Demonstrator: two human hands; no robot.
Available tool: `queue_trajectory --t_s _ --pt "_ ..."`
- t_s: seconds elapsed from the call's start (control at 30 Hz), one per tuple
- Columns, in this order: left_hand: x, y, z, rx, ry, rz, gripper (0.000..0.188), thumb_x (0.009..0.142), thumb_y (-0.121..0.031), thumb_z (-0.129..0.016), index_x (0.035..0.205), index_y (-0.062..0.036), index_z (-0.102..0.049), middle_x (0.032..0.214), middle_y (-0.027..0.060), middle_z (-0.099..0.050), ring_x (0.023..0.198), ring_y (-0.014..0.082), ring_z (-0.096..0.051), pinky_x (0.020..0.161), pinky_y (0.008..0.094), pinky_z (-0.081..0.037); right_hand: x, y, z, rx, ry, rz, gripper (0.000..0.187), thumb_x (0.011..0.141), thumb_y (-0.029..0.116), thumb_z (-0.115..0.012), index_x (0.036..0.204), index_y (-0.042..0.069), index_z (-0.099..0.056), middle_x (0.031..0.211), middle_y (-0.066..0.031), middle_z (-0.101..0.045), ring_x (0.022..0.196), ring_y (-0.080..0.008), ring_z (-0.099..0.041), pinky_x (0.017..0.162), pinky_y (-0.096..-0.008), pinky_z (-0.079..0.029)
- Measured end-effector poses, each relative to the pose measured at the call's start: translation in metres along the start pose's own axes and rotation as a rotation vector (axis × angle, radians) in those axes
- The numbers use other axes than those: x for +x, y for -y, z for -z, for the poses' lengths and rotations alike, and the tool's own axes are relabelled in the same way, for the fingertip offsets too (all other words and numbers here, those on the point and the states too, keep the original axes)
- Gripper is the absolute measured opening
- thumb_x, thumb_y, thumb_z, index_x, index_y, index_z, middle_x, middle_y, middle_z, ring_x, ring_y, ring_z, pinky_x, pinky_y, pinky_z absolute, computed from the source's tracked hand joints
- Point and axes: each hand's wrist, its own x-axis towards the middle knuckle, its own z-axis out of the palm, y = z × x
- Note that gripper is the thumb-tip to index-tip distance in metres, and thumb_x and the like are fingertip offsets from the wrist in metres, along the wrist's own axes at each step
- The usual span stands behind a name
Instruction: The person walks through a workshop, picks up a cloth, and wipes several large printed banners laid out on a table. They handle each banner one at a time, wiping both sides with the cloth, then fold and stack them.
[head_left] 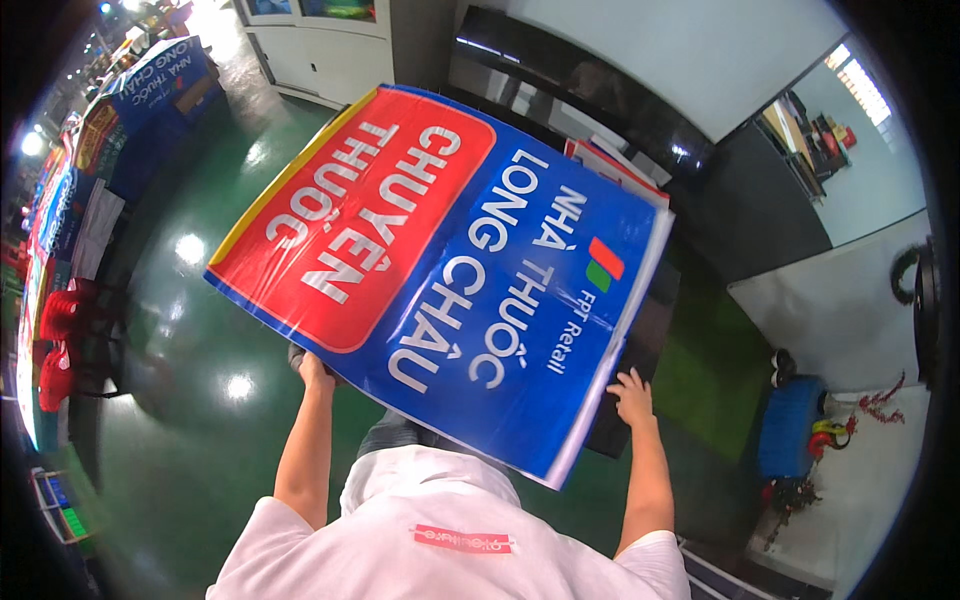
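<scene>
A large rectangular signboard (pixel 415 290), printed blue and red with white lettering and a yellow strip along its far left edge, is tilted across the space in front of me. My left hand (pixel 318 372) grips its near left edge, and the fingertips go out of sight beneath it. A small dark patch shows beside that hand, too unclear to name. On the other side, my right hand (pixel 632 398) is at the white right edge, its fingers apart and their tips touching or very close to the board.
Beyond the board stands a long glossy black cabinet (pixel 540 60), with a white cabinet (pixel 295 62) to its left. Red stools (pixel 62 345) and blue-covered tables (pixel 165 120) line the left side. At right are a green mat (pixel 710 375) and a blue container (pixel 790 430).
</scene>
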Motion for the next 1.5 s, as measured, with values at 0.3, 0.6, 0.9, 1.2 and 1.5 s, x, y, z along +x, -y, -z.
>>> queue_trajectory --t_s 0.3,0.6,0.9,1.2,1.5 --pt "-0.062 -0.068 -0.074 0.238 0.069 -0.344 0.031 0.098 -0.027 -0.053 0.124 -0.0107 -0.049 0.098 0.0064 -0.058 0.072 0.014 -0.06 0.05 0.0256 -0.05 0.032 0.153 0.036 0.763 -0.22 0.412 0.032 0.082 0.012 -0.069 0.113 0.011 -0.067 0.129 -0.0125 -0.056 0.118 -0.0324 -0.055 0.098 -0.039 -0.045" --pt "-0.058 -0.073 -0.241 0.819 1.071 0.057 0.057 0.1 -0.053 -0.04 0.121 -0.0038 -0.059 0.106 0.0144 -0.063 0.095 0.0176 -0.061 0.081 0.0327 -0.049 0.122 0.312 0.154 1.118 -0.181 0.508 0.021 0.083 0.005 -0.067 0.102 -0.001 -0.064 0.093 -0.0149 -0.067 0.09 -0.0255 -0.067 0.076 -0.0362 -0.053" --pt "0.009 -0.145 -0.332 0.883 1.391 0.399 0.055 0.099 -0.046 -0.05 0.128 0.0005 -0.053 0.113 0.0122 -0.063 0.104 0.017 -0.059 0.09 0.0316 -0.048 0.156 0.364 0.173 1.709 -0.218 0.39 0.032 0.086 0.002 -0.065 0.117 0.003 -0.058 0.106 -0.0047 -0.064 0.097 -0.0137 -0.06 0.082 -0.0279 -0.049" --pt "0.256 -0.072 -0.229 1.793 0.885 -0.82 0.057 0.09 -0.039 -0.061 0.14 -0.0151 -0.045 0.149 0.0097 -0.038 0.139 0.0347 -0.032 0.107 0.065 -0.026 0.294 0.33 0.084 0.872 -0.633 -0.241 0.074 0.087 0.04 -0.065 0.145 0.004 -0.034 0.151 -0.0231 -0.028 0.142 -0.0375 -0.024 0.115 -0.0465 -0.022" --pt "0.304 -0.022 -0.159 1.889 0.799 -1.007 0.059 0.098 -0.035 -0.041 0.151 -0.0145 -0.028 0.159 0.0043 -0.021 0.148 0.0308 -0.006 0.114 0.0608 0.002 0.422 0.568 0.102 0.474 -0.579 0.905 0.051 0.085 0.029 -0.061 0.133 0.011 -0.054 0.147 -0.0134 -0.042 0.137 -0.032 -0.036 0.115 -0.0504 -0.025"
